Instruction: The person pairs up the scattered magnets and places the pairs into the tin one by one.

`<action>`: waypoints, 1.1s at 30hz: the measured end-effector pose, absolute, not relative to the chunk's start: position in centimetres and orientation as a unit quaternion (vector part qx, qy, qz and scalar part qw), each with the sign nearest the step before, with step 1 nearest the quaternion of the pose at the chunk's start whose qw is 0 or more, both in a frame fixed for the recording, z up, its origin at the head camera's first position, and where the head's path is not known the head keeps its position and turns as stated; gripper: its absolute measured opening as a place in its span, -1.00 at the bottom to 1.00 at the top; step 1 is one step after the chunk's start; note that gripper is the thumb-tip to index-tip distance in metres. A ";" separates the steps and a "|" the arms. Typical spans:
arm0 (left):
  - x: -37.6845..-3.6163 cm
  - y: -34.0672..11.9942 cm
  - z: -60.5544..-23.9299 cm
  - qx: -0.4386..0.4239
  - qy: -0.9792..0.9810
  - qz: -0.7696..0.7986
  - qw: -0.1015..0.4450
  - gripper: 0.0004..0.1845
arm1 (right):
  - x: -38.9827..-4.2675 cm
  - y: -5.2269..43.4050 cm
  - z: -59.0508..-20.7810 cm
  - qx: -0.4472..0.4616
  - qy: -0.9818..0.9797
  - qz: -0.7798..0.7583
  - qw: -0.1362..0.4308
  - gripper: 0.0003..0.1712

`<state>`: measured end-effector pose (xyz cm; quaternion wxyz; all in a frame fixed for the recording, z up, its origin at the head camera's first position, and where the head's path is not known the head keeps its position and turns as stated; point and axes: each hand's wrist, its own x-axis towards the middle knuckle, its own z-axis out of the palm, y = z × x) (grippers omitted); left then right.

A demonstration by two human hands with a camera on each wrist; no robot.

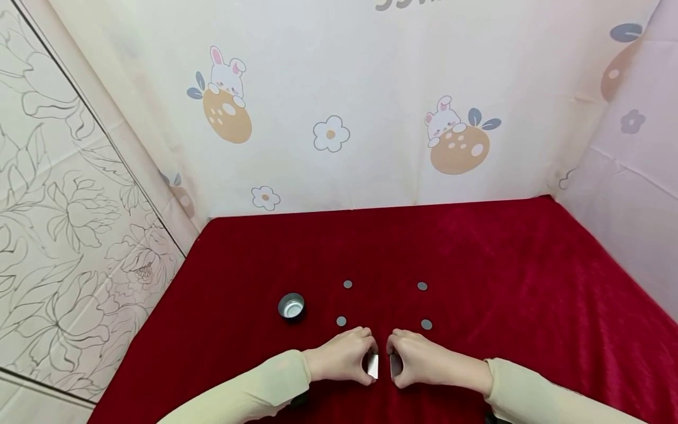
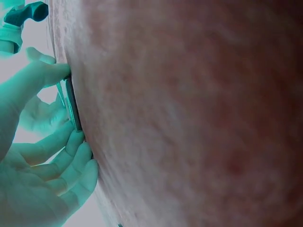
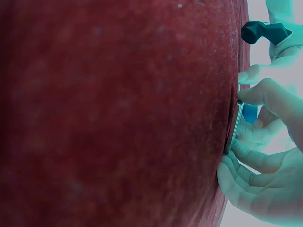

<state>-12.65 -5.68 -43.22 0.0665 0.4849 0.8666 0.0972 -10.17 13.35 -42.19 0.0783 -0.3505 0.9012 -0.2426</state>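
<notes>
Fingers of my left hand (image 1: pixel 346 356) are curled round a thin flat piece (image 1: pixel 373 366), and those of my right hand (image 1: pixel 418 358) pinch another flat piece (image 1: pixel 395 366); the two face each other across a narrow gap, not touching, about midway between the left and right edges of the red-covered table (image 1: pixel 477 247). Whether either rests on it, I can't tell. Just beyond my knuckles lie a near left disc (image 1: pixel 341 321) and a near right disc (image 1: pixel 426 324); farther toward the far edge are a far left disc (image 1: pixel 348 284) and a far right disc (image 1: pixel 422 286), all four marking a rough square. Toward the left edge, a small metal cup (image 1: pixel 292 307) stands open side up. Past the far edge hangs a pale curtain (image 1: pixel 376 171). I judge this step to be holding both pieces side by side; the next move probably calls for a light, even grip, clear of the near discs.
</notes>
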 end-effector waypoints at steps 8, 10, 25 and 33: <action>-12.1 -5.2 -43.1 0.458 0.878 0.116 0.073 -0.68 | -10.0 12.3 -42.5 -0.345 0.903 -0.246 0.073 -0.69; -12.1 -5.2 -43.0 0.454 0.880 0.116 0.079 -0.67 | -10.0 12.2 -42.5 -0.329 0.903 -0.263 0.082 -0.69; -13.0 -8.9 -41.5 0.370 0.892 0.228 0.126 -0.68 | -9.8 12.6 -42.5 -0.286 0.883 -0.350 0.126 -0.66; -13.2 -11.5 -40.9 0.335 0.899 0.267 0.089 -0.70 | -10.2 12.6 -42.8 -0.266 0.858 -0.412 0.153 -0.74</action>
